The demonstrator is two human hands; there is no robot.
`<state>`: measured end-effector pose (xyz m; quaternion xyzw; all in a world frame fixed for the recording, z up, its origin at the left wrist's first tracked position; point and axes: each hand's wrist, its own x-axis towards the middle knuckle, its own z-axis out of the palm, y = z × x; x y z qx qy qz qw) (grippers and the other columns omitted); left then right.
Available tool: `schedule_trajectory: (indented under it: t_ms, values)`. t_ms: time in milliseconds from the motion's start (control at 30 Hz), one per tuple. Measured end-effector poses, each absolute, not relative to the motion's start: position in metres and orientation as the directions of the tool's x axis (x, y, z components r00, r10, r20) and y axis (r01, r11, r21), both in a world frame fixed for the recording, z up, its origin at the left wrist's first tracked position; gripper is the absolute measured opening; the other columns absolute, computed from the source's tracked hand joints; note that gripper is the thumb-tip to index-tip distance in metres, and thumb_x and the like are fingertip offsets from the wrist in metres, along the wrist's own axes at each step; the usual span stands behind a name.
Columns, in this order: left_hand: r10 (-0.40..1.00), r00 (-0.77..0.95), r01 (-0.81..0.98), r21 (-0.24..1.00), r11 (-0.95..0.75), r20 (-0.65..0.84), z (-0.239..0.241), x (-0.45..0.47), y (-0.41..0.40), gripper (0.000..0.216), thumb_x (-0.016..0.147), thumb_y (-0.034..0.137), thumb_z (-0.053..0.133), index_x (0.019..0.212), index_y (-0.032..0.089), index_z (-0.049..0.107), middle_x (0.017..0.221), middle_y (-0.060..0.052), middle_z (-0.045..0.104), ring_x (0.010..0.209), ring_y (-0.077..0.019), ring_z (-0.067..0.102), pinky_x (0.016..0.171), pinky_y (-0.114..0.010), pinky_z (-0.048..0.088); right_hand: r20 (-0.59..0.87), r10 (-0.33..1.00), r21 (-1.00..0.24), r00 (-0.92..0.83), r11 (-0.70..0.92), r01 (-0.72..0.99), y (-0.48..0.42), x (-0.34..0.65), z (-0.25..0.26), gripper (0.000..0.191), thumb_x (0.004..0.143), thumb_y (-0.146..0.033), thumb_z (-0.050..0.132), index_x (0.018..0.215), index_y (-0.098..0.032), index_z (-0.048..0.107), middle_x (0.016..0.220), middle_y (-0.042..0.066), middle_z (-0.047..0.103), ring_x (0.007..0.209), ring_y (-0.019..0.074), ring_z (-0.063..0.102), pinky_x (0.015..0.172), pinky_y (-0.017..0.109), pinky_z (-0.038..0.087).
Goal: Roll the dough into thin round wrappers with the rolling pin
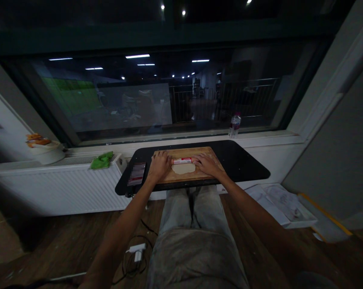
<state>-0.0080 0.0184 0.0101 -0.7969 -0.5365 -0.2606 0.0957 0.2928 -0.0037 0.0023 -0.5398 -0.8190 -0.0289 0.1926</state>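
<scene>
A rolling pin (182, 161) with a red-and-white printed wrap lies crosswise on a wooden board (181, 153). At its left end is my left hand (160, 163), closed over it; my right hand (206, 163) grips the right end the same way. Just on my side of the pin, a flat, pale sheet of dough (183, 168) rests on the board. The pin covers or touches the dough's far edge. My palms hide both pin ends.
The board sits on a black table (241, 160). A phone-like flat object (137, 174) lies left. A water bottle (235, 125) stands on the windowsill; a green cloth (102, 160) and white tub (45, 151) top the radiator (64, 192). Cables and a white adapter (138, 251) lie below.
</scene>
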Motion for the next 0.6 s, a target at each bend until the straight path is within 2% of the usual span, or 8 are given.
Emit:
schedule_trajectory:
  t_ms: [100, 167, 200, 300, 400, 467, 600]
  values:
    - [0.770, 0.220, 0.906, 0.166, -0.389, 0.599, 0.010, 0.001, 0.004, 0.030, 0.111, 0.030, 0.055, 0.131, 0.022, 0.075, 0.137, -0.018, 0.074, 0.133, -0.0375, 0.065, 0.114, -0.055, 0.053, 0.385, 0.880, -0.143, -0.279, 0.356, 0.924, -0.006, 0.292, 0.004, 0.048, 0.120, -0.040, 0.045, 0.157, -0.019, 0.067, 0.151, 0.016, 0.073, 0.143, 0.0336, 0.061, 0.125, 0.052, 0.044]
    - [0.785, 0.295, 0.870, 0.186, -0.456, 0.545, 0.008, 0.014, -0.005, 0.026, 0.112, 0.033, 0.054, 0.122, 0.023, 0.076, 0.127, -0.014, 0.078, 0.128, -0.0340, 0.068, 0.115, -0.051, 0.054, 0.411, 0.892, -0.159, -0.188, 0.273, 0.949, -0.007, 0.292, 0.007, 0.049, 0.121, -0.041, 0.040, 0.158, -0.019, 0.065, 0.152, 0.018, 0.072, 0.144, 0.0353, 0.061, 0.124, 0.054, 0.044]
    - [0.800, 0.323, 0.861, 0.193, -0.470, 0.505, 0.006, 0.023, -0.008, 0.028, 0.112, 0.041, 0.057, 0.125, 0.023, 0.075, 0.128, -0.014, 0.079, 0.129, -0.0349, 0.069, 0.115, -0.051, 0.054, 0.416, 0.898, -0.176, -0.141, 0.232, 0.957, -0.007, 0.292, 0.008, 0.050, 0.121, -0.041, 0.038, 0.159, -0.019, 0.064, 0.154, 0.019, 0.071, 0.145, 0.0360, 0.060, 0.123, 0.054, 0.045]
    - [0.885, 0.292, 0.891, 0.234, -0.390, 0.363, 0.003, 0.055, -0.016, 0.061, 0.109, 0.068, 0.058, 0.143, 0.019, 0.068, 0.140, -0.022, 0.076, 0.137, -0.0420, 0.067, 0.115, -0.059, 0.052, 0.402, 0.913, -0.226, -0.065, 0.168, 0.959, -0.007, 0.293, 0.011, 0.052, 0.121, -0.038, 0.034, 0.163, -0.020, 0.060, 0.157, 0.019, 0.069, 0.147, 0.0362, 0.060, 0.121, 0.053, 0.048]
    - [0.924, 0.287, 0.911, 0.227, -0.345, 0.253, 0.003, 0.085, -0.016, 0.090, 0.100, 0.088, 0.053, 0.148, 0.013, 0.065, 0.150, -0.032, 0.069, 0.141, -0.0534, 0.064, 0.115, -0.070, 0.049, 0.392, 0.914, -0.206, -0.100, 0.193, 0.959, -0.007, 0.292, 0.011, 0.050, 0.120, -0.035, 0.036, 0.163, -0.023, 0.061, 0.157, 0.016, 0.069, 0.148, 0.0350, 0.059, 0.124, 0.053, 0.046]
    - [0.929, 0.268, 0.919, 0.221, -0.326, 0.254, 0.005, 0.099, -0.014, 0.094, 0.098, 0.090, 0.055, 0.151, 0.013, 0.064, 0.148, -0.033, 0.070, 0.140, -0.0553, 0.065, 0.115, -0.071, 0.049, 0.393, 0.910, -0.179, -0.132, 0.216, 0.960, -0.007, 0.291, 0.008, 0.048, 0.120, -0.035, 0.038, 0.161, -0.025, 0.062, 0.157, 0.015, 0.070, 0.149, 0.0338, 0.059, 0.126, 0.053, 0.044]
    - [0.907, 0.348, 0.893, 0.211, -0.398, 0.237, 0.013, 0.100, -0.006, 0.081, 0.103, 0.073, 0.060, 0.158, 0.014, 0.062, 0.160, -0.030, 0.065, 0.147, -0.0524, 0.063, 0.119, -0.070, 0.049, 0.389, 0.908, -0.154, -0.158, 0.233, 0.960, -0.007, 0.292, 0.004, 0.050, 0.121, -0.040, 0.041, 0.166, -0.026, 0.057, 0.156, 0.015, 0.070, 0.148, 0.0330, 0.060, 0.129, 0.055, 0.041]
